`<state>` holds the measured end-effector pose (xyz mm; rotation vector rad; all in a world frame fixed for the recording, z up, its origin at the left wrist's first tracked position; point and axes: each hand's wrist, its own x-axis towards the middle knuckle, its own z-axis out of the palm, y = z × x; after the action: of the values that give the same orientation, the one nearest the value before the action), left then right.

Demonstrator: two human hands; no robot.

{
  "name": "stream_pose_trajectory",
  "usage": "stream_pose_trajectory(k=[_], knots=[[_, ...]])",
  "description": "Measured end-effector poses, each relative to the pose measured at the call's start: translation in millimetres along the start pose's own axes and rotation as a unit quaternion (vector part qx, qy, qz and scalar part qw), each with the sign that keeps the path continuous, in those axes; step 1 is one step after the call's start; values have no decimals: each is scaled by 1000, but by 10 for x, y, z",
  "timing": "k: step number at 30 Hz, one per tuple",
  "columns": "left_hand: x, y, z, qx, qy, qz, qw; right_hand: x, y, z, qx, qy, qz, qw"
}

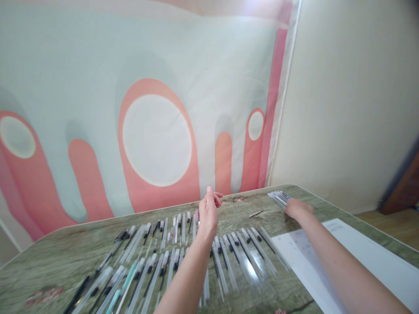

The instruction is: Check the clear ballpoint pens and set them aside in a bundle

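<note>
My left hand [209, 211] hovers over the far side of the table, just right of a pink pen part [197, 216]. Its thumb points up, the fingers are loosely bent and apart, and I see nothing in it. At the far right, my right hand [298, 208] is closed at the near end of a bundle of thin pen refills [277, 199], some with blue ends. Its fingertips are mostly hidden behind the hand. Two rows of disassembled pens lie between and left of my arms: clear barrels [250, 255], black-ended pieces, and a mint-green pen [129, 277].
White paper sheets [369, 257] lie under my right forearm on the green wood-patterned table [42, 266]. Black pens [77, 294] are at the near left. Behind the table hangs a patterned cloth [157, 139], with a plain wall [337, 109] to the right.
</note>
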<state>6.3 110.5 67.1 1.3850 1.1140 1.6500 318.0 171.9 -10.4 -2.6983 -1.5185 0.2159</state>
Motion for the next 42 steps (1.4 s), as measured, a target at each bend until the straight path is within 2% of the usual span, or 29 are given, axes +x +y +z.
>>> stream_pose_trajectory(k=[4, 8, 11, 13, 16, 20, 22, 24, 27, 32, 36, 42], knots=[[55, 18, -78, -9, 4, -4, 1000, -25, 3, -12, 2, 5, -5, 1000], [204, 38, -244, -58, 55, -14, 997, -66, 1, -81, 8, 13, -30, 999], [321, 54, -394, -93, 101, -31, 990, -142, -88, -164, 19, 21, -71, 997], [381, 48, -496, -61, 113, -24, 991, -240, -224, -192, 32, 23, -118, 992], [436, 8, -635, 100, 64, 18, 993, -488, -537, -140, 70, 9, -213, 974], [442, -61, -770, 349, -65, 39, 934, -935, -1033, 58, 159, -37, -361, 918], [423, -84, -815, 401, -98, 28, 911, -1129, -1272, 152, 182, -52, -395, 899], [403, -98, -853, 418, -106, 15, 902, -1267, -1495, 218, 195, -52, -415, 887], [389, -101, -903, 441, -104, -2, 891, -1364, -1796, 275, 198, -44, -427, 881], [407, -95, -956, 457, -103, -12, 883, -1380, -2141, 357, 182, -18, -407, 895], [412, -111, -961, 458, -108, -11, 882, -1384, -2257, 442, 161, -5, -393, 905], [406, -142, -919, 458, -119, -14, 881, -1383, -2305, 526, 130, -2, -379, 916]])
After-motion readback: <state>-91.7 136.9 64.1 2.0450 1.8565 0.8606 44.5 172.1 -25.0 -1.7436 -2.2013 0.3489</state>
